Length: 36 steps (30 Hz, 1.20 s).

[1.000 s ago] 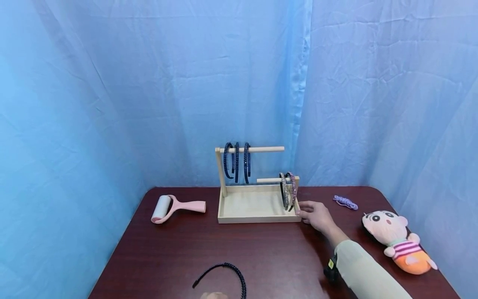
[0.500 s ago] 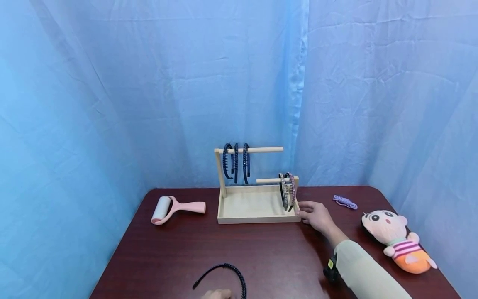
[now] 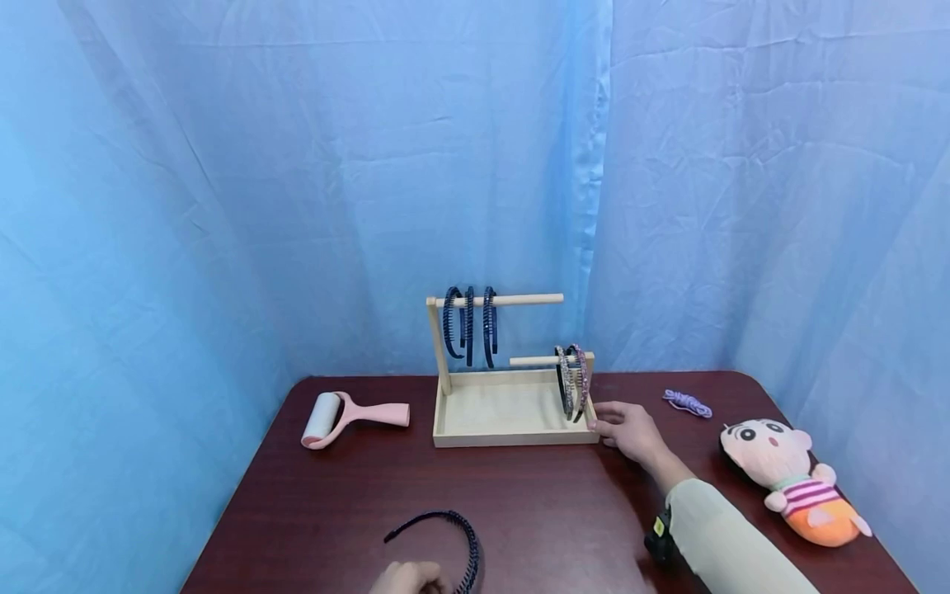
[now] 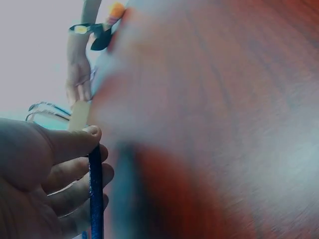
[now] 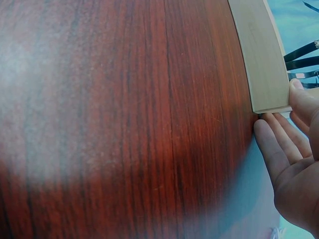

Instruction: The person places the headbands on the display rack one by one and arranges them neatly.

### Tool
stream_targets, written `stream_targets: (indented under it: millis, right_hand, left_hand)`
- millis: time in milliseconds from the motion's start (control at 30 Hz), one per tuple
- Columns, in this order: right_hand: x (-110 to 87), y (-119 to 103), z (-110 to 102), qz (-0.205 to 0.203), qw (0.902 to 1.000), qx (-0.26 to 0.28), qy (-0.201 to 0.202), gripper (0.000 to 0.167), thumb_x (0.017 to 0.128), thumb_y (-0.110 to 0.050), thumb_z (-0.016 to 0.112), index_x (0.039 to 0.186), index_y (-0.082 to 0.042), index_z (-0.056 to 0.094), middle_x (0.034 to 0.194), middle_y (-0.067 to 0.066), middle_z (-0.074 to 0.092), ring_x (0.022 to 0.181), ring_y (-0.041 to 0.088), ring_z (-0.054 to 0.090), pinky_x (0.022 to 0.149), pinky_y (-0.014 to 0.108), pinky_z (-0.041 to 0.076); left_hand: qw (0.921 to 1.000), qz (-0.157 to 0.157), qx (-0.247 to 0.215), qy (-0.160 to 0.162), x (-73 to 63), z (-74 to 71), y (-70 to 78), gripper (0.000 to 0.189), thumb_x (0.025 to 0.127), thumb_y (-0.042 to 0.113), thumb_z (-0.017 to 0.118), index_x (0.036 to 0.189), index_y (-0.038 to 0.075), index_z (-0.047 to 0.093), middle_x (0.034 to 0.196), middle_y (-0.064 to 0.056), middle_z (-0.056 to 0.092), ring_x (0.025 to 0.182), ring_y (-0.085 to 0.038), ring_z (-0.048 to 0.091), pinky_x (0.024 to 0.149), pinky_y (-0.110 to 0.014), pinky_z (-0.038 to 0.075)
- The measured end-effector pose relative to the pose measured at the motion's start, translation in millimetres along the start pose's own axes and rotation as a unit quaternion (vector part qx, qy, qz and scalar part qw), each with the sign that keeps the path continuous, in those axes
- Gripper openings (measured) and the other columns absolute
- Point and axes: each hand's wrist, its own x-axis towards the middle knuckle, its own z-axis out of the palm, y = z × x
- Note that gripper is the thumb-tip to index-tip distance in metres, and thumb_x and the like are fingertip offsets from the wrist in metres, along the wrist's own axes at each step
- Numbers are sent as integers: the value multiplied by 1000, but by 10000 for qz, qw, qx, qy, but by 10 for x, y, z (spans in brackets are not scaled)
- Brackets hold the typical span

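My left hand point(image 3: 411, 577) is low in the head view, holding a dark braided headband point(image 3: 469, 536) whose curve arches above the tabletop. In the left wrist view, the thumb and fingers pinch one arm of this headband point(image 4: 96, 194). At the wooden headband rack point(image 3: 512, 440), my right hand point(image 3: 631, 431) grips the right front corner of its tray. The right wrist view has the thumb on the tray's rim and the fingers along its outer side. Several dark headbands point(image 3: 469, 326) hang at the left of the upper bar point(image 3: 530, 299). Glittery headbands point(image 3: 566, 384) hang on the lower bar point(image 3: 530, 361).
A pink-handled lint roller point(image 3: 356, 415) lies left of the rack on the dark red table point(image 3: 334, 495). To the right are a purple cord bundle point(image 3: 687, 403) and a plush doll point(image 3: 794, 483). Blue curtains point(image 3: 371, 165) surround the table's back and sides.
My left hand has come further into the head view, and the headband in it has shifted slightly up and left. The right hand stays at the tray's corner.
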Motion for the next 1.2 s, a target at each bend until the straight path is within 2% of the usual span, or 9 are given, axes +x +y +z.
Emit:
stream_targets:
  millis: [100, 133, 200, 300, 433, 533, 700, 1033, 1200]
  right_hand:
    - [6, 11, -2, 9, 10000, 26, -3, 44, 96, -9, 73, 136, 6, 61, 130, 31, 65, 102, 27, 73, 81, 41, 63]
    - [8, 14, -3, 9, 10000, 28, -3, 44, 96, -9, 73, 136, 6, 61, 130, 31, 65, 102, 27, 73, 81, 41, 63]
    - [9, 17, -4, -2, 10000, 23, 0, 44, 96, -10, 73, 135, 6, 61, 130, 31, 65, 103, 28, 73, 81, 42, 63]
    - [8, 12, -4, 20, 10000, 42, 14, 44, 96, -10, 73, 135, 6, 62, 130, 31, 65, 103, 28, 73, 81, 42, 63]
    - [5, -3, -7, 1, 10000, 12, 5, 45, 96, -10, 73, 136, 6, 61, 130, 31, 65, 104, 28, 73, 81, 41, 63]
    - [0, -13, -7, 5, 10000, 15, 13, 44, 96, -10, 73, 136, 6, 61, 130, 31, 65, 104, 28, 73, 81, 41, 63]
    - [-19, -18, 0, 42, 10000, -3, 0, 44, 96, -10, 73, 136, 5, 61, 131, 30, 65, 105, 28, 73, 81, 40, 63]
    - [-26, -18, 3, 118, 9999, -58, 3, 46, 98, -13, 71, 140, 3, 59, 132, 29, 64, 106, 28, 72, 82, 40, 63]
    - [-25, -16, 5, 117, 9998, -161, 14, 46, 98, -13, 71, 139, 3, 59, 132, 28, 65, 106, 27, 73, 80, 40, 63]
  left_hand:
    - [9985, -173, -439, -268, 3, -153, 11, 19, 86, 10, 77, 104, 6, 78, 82, 5, 74, 72, -3, 66, 66, -24, 55]
    - [9976, -287, -480, -404, 8, -205, 7, 22, 88, 12, 77, 109, 4, 78, 85, 5, 74, 73, -3, 67, 67, -25, 56]
    - [9978, -305, -447, -384, 14, -282, -1, 24, 88, 9, 77, 111, 1, 77, 87, 4, 73, 74, -5, 66, 67, -27, 56]
    - [9989, -215, -401, -130, -7, -356, 31, 20, 88, 9, 77, 107, 3, 76, 88, 4, 71, 74, -3, 64, 66, -26, 55]
    - [9981, 49, -357, 504, -53, -385, 119, 15, 85, 9, 79, 99, 10, 74, 86, 6, 71, 74, 1, 62, 65, -23, 53]
    - [9963, 97, -308, 791, -63, -394, 180, 15, 85, 9, 81, 96, 12, 72, 86, 7, 71, 77, 2, 62, 69, -22, 55]
    - [9943, 147, -414, 976, -52, -403, 254, 16, 86, 11, 81, 99, 12, 71, 88, 6, 71, 80, 1, 63, 70, -23, 57]
    - [9857, 793, -853, 1217, 11, -386, 353, 15, 89, 13, 79, 101, 12, 71, 91, 3, 72, 83, -1, 68, 70, -24, 61]
    - [9835, 711, -896, 1401, 57, -413, 427, 19, 89, 13, 80, 106, 10, 72, 97, -2, 72, 88, -4, 68, 72, -23, 60]
